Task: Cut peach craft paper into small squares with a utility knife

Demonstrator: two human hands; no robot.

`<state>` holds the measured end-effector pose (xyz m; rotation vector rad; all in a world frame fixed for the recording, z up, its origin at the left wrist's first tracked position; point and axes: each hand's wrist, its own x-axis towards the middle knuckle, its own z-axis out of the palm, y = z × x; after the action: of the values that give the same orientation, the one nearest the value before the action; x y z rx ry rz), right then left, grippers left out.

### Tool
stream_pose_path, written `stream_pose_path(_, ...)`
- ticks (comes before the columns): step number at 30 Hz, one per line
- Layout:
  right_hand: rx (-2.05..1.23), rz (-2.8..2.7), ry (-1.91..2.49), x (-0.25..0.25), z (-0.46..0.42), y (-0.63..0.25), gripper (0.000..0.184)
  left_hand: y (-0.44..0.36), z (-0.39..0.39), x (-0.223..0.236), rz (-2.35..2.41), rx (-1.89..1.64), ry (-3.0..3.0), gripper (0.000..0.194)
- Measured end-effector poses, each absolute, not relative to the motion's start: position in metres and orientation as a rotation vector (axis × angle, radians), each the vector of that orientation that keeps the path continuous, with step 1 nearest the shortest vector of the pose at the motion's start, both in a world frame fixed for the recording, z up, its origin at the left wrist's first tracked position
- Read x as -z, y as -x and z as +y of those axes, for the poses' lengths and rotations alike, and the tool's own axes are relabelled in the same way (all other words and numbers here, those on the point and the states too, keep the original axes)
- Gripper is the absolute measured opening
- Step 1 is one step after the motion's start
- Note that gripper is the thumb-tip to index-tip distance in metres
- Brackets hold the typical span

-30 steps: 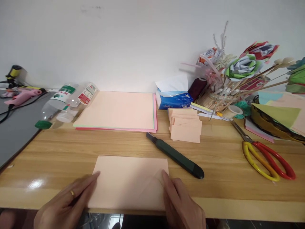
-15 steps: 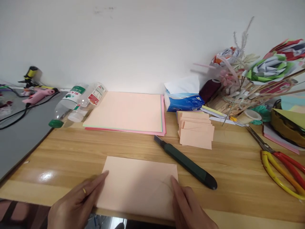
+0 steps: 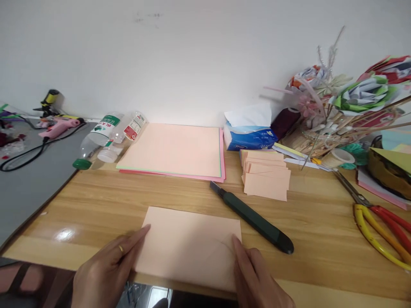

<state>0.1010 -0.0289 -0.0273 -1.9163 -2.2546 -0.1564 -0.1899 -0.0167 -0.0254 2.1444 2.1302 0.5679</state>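
A pale peach sheet of paper (image 3: 189, 248) lies at the table's front edge, its near side reaching past the edge. My left hand (image 3: 111, 267), with a ring on one finger, grips the paper's left side between fingers and thumb. On the opposite side my right hand (image 3: 257, 273) pinches the right edge, index finger on top; its thumb is hidden. A dark green utility knife (image 3: 257, 220), blade out, rests just beyond the right hand. Behind it sits a stack of small cut peach paper pieces (image 3: 266, 175).
Farther back lie large coloured sheets (image 3: 176, 149), two plastic bottles (image 3: 105, 128) and a blue tissue pack (image 3: 250, 137). Scissors (image 3: 372, 209) with red and yellow handles lie on the right, below paper flowers (image 3: 366, 94). A pink glue gun (image 3: 61, 126) rests on the grey mat (image 3: 41, 188).
The camera view has shifted slightly, so everything appears a little farther right. Both hands keep their hold on the paper, which shows no clear movement on the table.
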Motion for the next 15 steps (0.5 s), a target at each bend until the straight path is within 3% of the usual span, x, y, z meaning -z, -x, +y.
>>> stream_pose_path(8,0.196,-2.312,1.915,0.047,-0.032,-0.101,0.058,0.189,-0.012,0.025,2.19,-0.528,-2.085,0.028)
stream_pose_path(15,0.205,-2.363,1.954,0.031,-0.028,-0.099,0.052,0.176,-0.008,0.014,2.254,-0.521,-2.074,0.031)
